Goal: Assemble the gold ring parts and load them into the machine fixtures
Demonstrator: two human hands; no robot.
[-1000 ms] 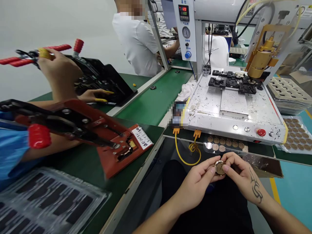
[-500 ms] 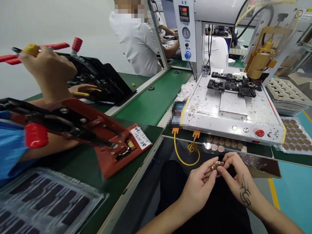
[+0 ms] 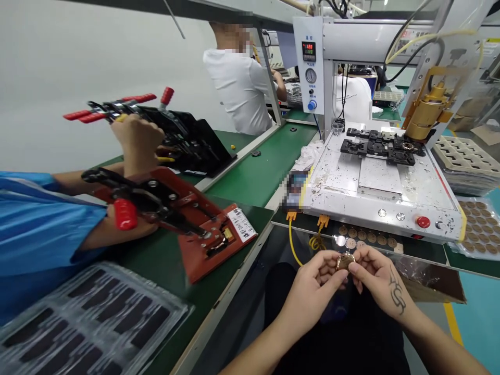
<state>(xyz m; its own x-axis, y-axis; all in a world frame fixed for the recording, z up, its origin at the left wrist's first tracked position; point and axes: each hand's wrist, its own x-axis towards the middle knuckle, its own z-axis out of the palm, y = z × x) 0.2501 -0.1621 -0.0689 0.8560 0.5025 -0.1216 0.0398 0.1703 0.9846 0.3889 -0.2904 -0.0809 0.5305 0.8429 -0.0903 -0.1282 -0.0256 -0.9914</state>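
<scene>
Above my lap, a small round rose-gold watch case (image 3: 345, 260) is pinched between my two hands. My left hand (image 3: 314, 281) grips its left side with thumb and fingers, and the fingertips of my right hand (image 3: 378, 276) close on its right edge. Both hands partly cover the case, so its underside is hidden. Just beyond the hands, several round tan discs (image 3: 367, 236) lie in rows on a clear sheet at the bench edge.
A white press machine (image 3: 375, 203) bearing black fixtures (image 3: 378, 146) stands ahead. A red-brown toggle clamp jig (image 3: 195, 250) sits on the left bench near a co-worker's blue sleeve (image 3: 50, 224). Plastic trays (image 3: 113, 307) lie front left; a yellow cable (image 3: 292, 245) hangs down.
My view has turned slightly left and up. Between my fingers the watch case has tilted, showing more of its round face. The co-worker's fist is still at the black jig's handles.
</scene>
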